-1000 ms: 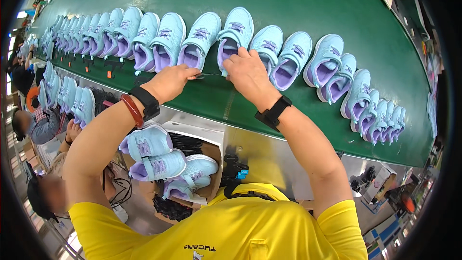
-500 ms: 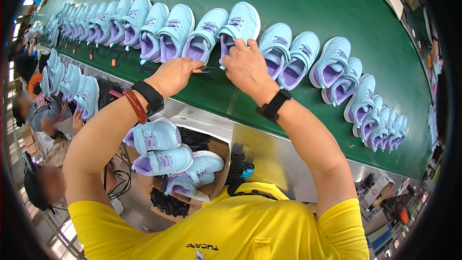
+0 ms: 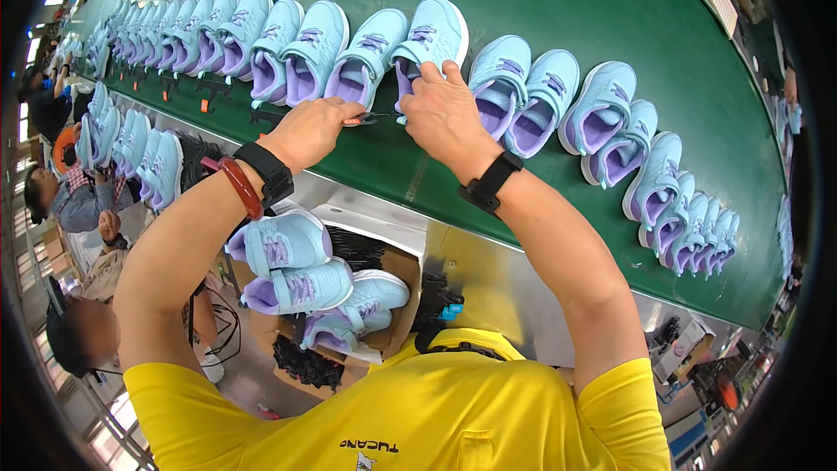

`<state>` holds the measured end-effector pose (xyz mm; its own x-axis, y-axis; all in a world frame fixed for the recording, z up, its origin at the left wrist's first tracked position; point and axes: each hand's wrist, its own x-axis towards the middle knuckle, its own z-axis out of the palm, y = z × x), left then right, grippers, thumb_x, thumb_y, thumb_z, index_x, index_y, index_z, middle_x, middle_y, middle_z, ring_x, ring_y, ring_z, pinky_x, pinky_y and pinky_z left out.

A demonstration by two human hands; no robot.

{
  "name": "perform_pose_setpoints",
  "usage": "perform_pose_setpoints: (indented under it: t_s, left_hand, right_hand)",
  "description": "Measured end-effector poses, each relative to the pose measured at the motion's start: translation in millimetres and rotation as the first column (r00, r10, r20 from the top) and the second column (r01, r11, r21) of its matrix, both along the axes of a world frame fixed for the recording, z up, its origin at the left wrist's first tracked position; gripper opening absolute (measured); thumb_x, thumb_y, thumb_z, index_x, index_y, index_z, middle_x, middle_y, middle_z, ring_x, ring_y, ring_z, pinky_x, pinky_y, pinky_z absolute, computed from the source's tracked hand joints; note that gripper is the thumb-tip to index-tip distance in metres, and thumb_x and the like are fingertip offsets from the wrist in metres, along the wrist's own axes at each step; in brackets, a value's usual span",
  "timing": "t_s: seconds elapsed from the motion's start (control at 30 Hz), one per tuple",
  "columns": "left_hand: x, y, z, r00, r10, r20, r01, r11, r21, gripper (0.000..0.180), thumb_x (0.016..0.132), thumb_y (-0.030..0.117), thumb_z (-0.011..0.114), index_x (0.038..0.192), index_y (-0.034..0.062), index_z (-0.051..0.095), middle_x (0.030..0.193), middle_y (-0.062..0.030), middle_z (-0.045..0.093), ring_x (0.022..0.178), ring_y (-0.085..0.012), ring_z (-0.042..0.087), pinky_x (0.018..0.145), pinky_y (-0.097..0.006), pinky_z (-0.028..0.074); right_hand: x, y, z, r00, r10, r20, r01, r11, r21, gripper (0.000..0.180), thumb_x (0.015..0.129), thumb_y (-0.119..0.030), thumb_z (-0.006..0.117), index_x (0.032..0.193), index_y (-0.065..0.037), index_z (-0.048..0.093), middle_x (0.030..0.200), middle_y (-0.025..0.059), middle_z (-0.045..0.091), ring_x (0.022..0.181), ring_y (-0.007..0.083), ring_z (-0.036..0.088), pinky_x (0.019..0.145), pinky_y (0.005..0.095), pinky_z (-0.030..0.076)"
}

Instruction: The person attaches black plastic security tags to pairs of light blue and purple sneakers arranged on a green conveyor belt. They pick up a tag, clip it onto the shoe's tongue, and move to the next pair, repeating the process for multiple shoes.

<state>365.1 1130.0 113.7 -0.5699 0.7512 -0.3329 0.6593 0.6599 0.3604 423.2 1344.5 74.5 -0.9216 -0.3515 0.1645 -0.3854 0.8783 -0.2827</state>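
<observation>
Green conveyor belt [image 3: 540, 0] carries a row of light-blue shoes. Head view: my right hand [image 3: 445, 113] grips one light-blue shoe [image 3: 427, 44] at its heel opening; my left hand [image 3: 309, 129] is clenched on a small red-handled tool [image 3: 364, 119] just beside it.

A shoe factory — a long green moving belt [image 3: 540, 0] carries rows of light blue and purple sneakers [image 3: 296, 44], and workers [image 3: 74, 196] sit along its left edge.
</observation>
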Motion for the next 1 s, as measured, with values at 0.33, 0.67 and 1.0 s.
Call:
perform_pose_setpoints:
  t_s: [0.33,0.67,1.0]
  left_hand:
    - [8,-1,-4,0.997,0.010,-0.071,-0.007,0.999,0.039,0.031,0.081,0.001,0.048,0.108,0.0063,0.062,0.092,-0.0179,0.065,0.087,-0.0357,0.063,0.075,-0.044,0.050]
    - [14,9,7,0.998,0.057,-0.018,-0.057,0.998,0.015,0.037,0.076,-0.008,0.050,0.110,0.0028,0.061,0.100,-0.0179,0.064,0.092,-0.0376,0.060,0.079,-0.044,0.049]
    - [15,2,0,0.994,0.101,-0.034,-0.103,0.994,-0.046,0.033,0.078,-0.007,0.050,0.108,0.0020,0.061,0.102,-0.0172,0.065,0.090,-0.0369,0.062,0.078,-0.043,0.050]
  right_hand:
    - [-2,2,1,1.000,0.014,-0.010,-0.014,1.000,0.001,0.013,0.070,-0.014,0.060,0.065,-0.010,0.071,0.068,0.0042,0.063,0.092,0.0213,0.051,0.090,0.0360,0.034]
    - [-1,-2,-7,1.000,0.023,-0.021,-0.021,0.997,0.069,0.014,0.070,-0.014,0.060,0.066,-0.009,0.072,0.069,0.0046,0.063,0.094,0.0221,0.050,0.092,0.0373,0.033]
    - [2,11,4,0.998,0.047,0.043,-0.046,0.999,-0.017,0.014,0.070,-0.013,0.060,0.066,-0.009,0.072,0.069,0.0054,0.064,0.094,0.0230,0.052,0.096,0.0395,0.032]
